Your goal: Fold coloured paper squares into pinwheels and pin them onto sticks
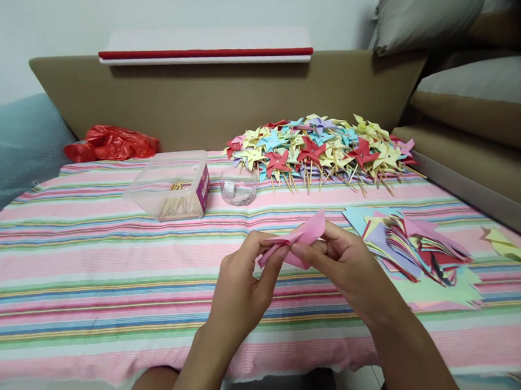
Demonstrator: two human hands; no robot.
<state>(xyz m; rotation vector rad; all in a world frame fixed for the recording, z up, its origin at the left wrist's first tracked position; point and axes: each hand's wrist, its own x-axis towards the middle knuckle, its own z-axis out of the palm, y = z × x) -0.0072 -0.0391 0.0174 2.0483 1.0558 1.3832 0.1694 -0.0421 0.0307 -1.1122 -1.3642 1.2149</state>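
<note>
Bare forearms (pixel 212 351) reach over the near edge of a striped cloth (pixel 115 268), with pink paper (pixel 312 232) raised between both hands' fingertips. Beyond, pinwheels (pixel 313 150) lie heaped before a brown board (pixel 237 99) and pale wall (pixel 342 13). The left hand (pixel 243 275) and right hand (pixel 350 260) each pinch the paper between thumb and fingers.

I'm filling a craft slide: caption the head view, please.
The left hand and right hand hold pink paper over a striped cloth, with pinwheels heaped beyond.
</note>
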